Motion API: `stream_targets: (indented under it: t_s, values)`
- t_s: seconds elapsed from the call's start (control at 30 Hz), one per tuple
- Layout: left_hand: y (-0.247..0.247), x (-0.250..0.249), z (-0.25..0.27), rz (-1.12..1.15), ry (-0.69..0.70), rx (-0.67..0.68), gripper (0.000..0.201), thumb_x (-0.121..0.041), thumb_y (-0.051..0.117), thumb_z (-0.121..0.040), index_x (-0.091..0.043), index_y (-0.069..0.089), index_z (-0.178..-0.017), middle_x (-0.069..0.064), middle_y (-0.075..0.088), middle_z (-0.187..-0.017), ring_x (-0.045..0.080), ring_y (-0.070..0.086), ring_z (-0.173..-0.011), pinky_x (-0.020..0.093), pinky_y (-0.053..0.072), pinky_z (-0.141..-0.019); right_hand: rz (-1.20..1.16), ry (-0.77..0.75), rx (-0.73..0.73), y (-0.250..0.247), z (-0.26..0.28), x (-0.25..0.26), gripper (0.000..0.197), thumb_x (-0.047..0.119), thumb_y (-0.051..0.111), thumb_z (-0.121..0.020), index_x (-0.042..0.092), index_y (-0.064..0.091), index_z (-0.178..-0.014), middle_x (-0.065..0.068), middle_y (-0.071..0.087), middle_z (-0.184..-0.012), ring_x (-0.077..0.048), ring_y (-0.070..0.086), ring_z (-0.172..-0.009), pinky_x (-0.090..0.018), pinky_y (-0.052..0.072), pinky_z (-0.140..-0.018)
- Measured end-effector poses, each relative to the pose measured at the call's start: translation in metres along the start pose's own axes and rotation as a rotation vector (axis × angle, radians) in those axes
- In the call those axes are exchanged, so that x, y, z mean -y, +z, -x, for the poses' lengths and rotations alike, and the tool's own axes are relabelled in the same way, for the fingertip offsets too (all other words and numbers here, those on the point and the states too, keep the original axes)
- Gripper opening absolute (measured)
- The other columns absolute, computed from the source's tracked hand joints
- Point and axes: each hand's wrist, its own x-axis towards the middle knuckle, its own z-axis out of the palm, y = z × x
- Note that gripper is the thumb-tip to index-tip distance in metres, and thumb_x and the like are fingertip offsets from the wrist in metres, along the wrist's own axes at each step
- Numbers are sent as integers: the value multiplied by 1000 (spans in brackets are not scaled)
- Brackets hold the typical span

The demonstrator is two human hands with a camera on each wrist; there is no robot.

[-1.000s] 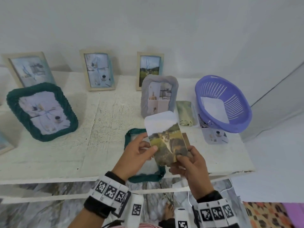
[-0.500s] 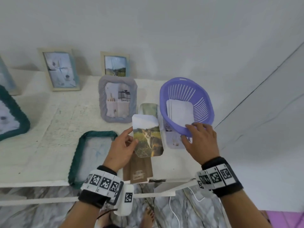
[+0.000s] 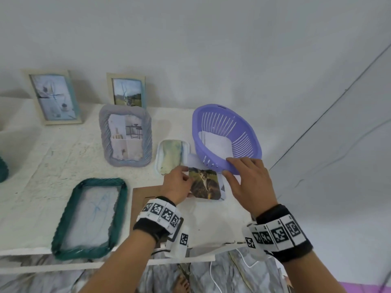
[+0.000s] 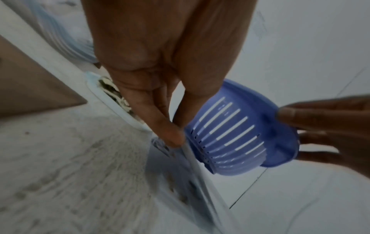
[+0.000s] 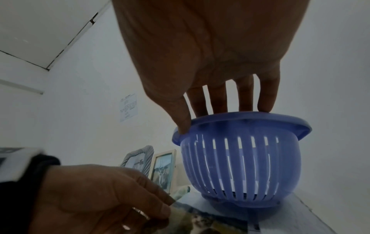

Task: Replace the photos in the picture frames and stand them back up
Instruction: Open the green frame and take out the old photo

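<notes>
My left hand pinches the left edge of a cat photo and holds it low over the shelf, its far edge under the near side of the purple basket. My right hand grips the basket's near rim, fingers over it and thumb outside, as the right wrist view shows at the fingers. White photos lie in the basket. A teal frame lies flat at the front left, with its brown backing board beside it.
A grey frame stands mid-shelf, and two wooden frames lean on the wall behind. A small white frame lies flat left of the basket. Another print lies under the cat photo. The shelf edge is close below my wrists.
My right hand let go of the cat photo and took the basket rim. My left hand carried the photo right and forward to the basket's foot.
</notes>
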Motion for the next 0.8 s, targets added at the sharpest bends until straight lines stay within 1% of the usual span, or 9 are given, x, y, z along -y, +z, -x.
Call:
stream_targets:
  t_s: [0.07, 0.17, 0.23, 0.3, 0.43, 0.5, 0.6, 0.7, 0.8]
  values:
    - [7, 1, -8, -88, 14, -4, 29, -11, 62, -92, -12, 56, -121, 5, 65, -88, 25, 68, -75, 37, 61, -61, 12, -16, 6, 1, 3, 2, 37, 43, 49, -89, 18, 65, -111, 2, 65, -94, -32, 55, -88, -41, 50, -67]
    - [13, 4, -17, -203, 10, -33, 24, -17, 67, -88, -17, 59, -110, 9, 69, -92, 31, 69, -82, 46, 60, -75, 41, -35, 38, 4, 10, 6, 37, 43, 49, -87, 19, 65, -110, 4, 65, -95, -30, 55, -92, -39, 49, -68]
    - [15, 7, -21, -304, 20, -56, 24, -23, 67, -87, -17, 61, -109, 11, 70, -96, 34, 68, -86, 46, 57, -80, 63, -45, 72, 7, 14, 8, 36, 44, 49, -86, 21, 65, -108, 6, 65, -92, -29, 54, -90, -38, 48, -68]
    - [17, 9, -21, -404, 46, -73, 25, -30, 65, -88, -18, 62, -110, 12, 69, -100, 35, 67, -86, 45, 56, -81, 94, -42, 125, 9, 18, 9, 34, 45, 52, -85, 23, 65, -107, 7, 64, -90, -28, 53, -89, -37, 47, -68]
    - [7, 13, -18, -567, 91, -94, 32, -43, 55, -91, -22, 59, -115, 9, 68, -106, 34, 64, -96, 41, 51, -82, 100, -49, 207, 7, 17, 12, 35, 47, 51, -84, 23, 66, -105, 8, 63, -86, -26, 52, -85, -37, 46, -66]
    - [-4, 13, -17, -521, 123, -124, 29, -42, 51, -94, -23, 60, -113, 6, 69, -105, 30, 66, -92, 41, 53, -83, 47, -67, 229, 1, 9, 12, 39, 48, 49, -84, 22, 69, -106, 6, 65, -84, -26, 55, -80, -36, 48, -64]
    - [-20, 0, -11, -199, 170, -169, 20, -33, 49, -98, -20, 63, -106, 1, 72, -87, 20, 70, -73, 44, 58, -74, -61, -27, 266, -14, -17, 10, 37, 45, 55, -88, 20, 69, -112, 2, 68, -88, -24, 61, -81, -36, 52, -67]
    - [-27, -21, -4, 81, 143, -133, 23, -30, 53, -99, -15, 62, -115, 4, 72, -84, 19, 70, -71, 37, 60, -66, -77, 2, 333, -28, -62, 8, 34, 41, 58, -92, 21, 65, -118, 3, 67, -97, -20, 62, -88, -35, 51, -75]
    - [-27, -28, -6, 161, 117, -68, 34, -29, 63, -94, -17, 56, -126, 7, 72, -88, 19, 71, -74, 32, 58, -61, 20, 15, 472, -32, -116, 9, 38, 43, 54, -94, 22, 59, -125, 3, 64, -116, -20, 58, -106, -34, 47, -89]
